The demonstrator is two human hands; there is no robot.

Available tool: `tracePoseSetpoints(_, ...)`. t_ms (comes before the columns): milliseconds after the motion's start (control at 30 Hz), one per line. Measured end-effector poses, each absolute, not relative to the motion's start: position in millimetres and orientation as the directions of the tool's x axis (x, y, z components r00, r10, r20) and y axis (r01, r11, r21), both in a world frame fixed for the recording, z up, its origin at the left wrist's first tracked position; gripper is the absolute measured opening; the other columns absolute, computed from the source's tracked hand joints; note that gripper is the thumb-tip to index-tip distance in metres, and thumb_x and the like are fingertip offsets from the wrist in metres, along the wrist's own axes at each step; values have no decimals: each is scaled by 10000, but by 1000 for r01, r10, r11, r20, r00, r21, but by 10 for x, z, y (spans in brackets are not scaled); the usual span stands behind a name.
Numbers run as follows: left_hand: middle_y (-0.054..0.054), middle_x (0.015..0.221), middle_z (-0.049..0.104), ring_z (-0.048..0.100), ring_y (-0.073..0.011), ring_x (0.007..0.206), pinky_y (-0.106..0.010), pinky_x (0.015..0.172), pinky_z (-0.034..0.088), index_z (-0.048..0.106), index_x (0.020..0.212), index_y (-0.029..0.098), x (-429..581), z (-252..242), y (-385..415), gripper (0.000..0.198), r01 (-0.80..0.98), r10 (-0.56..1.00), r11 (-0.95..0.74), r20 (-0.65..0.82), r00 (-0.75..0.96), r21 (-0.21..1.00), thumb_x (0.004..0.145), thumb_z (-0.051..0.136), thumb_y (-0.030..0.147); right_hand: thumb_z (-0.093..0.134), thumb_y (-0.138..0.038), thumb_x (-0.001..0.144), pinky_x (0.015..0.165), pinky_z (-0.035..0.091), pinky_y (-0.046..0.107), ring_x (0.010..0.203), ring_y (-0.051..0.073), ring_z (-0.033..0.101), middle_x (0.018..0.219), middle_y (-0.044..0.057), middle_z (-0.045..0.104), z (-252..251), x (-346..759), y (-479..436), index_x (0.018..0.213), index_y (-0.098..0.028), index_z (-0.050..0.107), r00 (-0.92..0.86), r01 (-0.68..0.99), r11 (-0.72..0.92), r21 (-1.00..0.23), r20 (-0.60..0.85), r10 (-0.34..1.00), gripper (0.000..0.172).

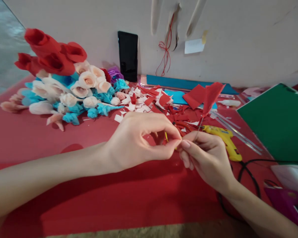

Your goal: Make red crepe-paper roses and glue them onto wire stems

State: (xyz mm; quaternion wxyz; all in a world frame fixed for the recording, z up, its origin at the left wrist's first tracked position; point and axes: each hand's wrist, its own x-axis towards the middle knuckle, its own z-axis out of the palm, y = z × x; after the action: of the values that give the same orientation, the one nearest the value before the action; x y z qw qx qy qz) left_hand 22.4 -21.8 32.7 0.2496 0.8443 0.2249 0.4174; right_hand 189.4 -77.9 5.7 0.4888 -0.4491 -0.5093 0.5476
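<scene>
At the far left of the red tabletop point(109, 195), crepe-paper flowers lay heaped: red blooms point(57, 62) on top, cream roses point(87, 79) below them, and blue flowers point(74, 110) mixed in around the lower edge. A smartphone point(128, 56) stood upright against the wall point(89, 19), just right of the heap.

In front of it the left hand point(136, 142) reached in, thumb and forefinger pressed together at the tips, against the right hand's fingertips; whether something thin lay between them could not be told. Behind that hand, red and white paper scraps point(139, 102) were strewn, and a red cord point(166, 48) tied in a bow hung on the wall.

The right hand point(208, 155) pinched a thin wire stem point(200, 125) between thumb and fingers. The stem leaned slightly right, its upper end carrying a folded red paper petal point(212, 97) above the hand. Just beyond lay a yellow glue gun point(224, 138), then clear glue sticks point(238, 134), and at far right a green board point(275, 122).
</scene>
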Motion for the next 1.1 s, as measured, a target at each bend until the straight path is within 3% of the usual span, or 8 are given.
tracePoseSetpoints(367, 29, 641, 667, 597, -65, 559, -143, 506, 474, 618, 682, 164, 211, 330, -201, 107, 179, 603, -764, 587, 540, 620, 694, 607, 58, 563, -204, 833, 388, 327, 114, 378, 19, 448, 469, -59, 554, 41, 1932, -776, 693, -175, 616, -177, -152, -10, -988, 17, 984, 152)
tracePoseSetpoints(567, 11, 737, 687, 607, -57, 659, -124, 575, 479, 631, 781, 148, 196, 299, -219, 86, 144, 488, -855, 676, 552, 499, 729, 637, 80, 509, -323, 858, 347, 281, 133, 302, 28, 332, 394, -74, 465, -2, 1942, -691, 676, -173, 565, -548, -429, -356, -830, -74, 833, 243)
tracePoseSetpoints(767, -1, 762, 679, 618, -66, 691, -133, 639, 504, 625, 791, 151, 195, 322, -247, 47, 159, 460, -875, 686, 564, 457, 759, 623, 116, 460, -366, 868, 364, 295, 140, 328, 37, 360, 440, -59, 485, 17, 1937, -695, 693, -172, 540, -714, -370, -506, -779, -109, 691, 273)
tracePoseSetpoints(1100, -11, 795, 688, 630, -61, 700, -116, 641, 521, 624, 832, 157, 155, 349, -301, 82, 109, 387, -901, 667, 636, 419, 763, 619, 112, 450, -386, 858, 444, 407, 178, 336, 66, 404, 427, -42, 493, 10, 1924, -748, 668, -178, 501, -808, -383, -601, -702, -60, 586, 286)
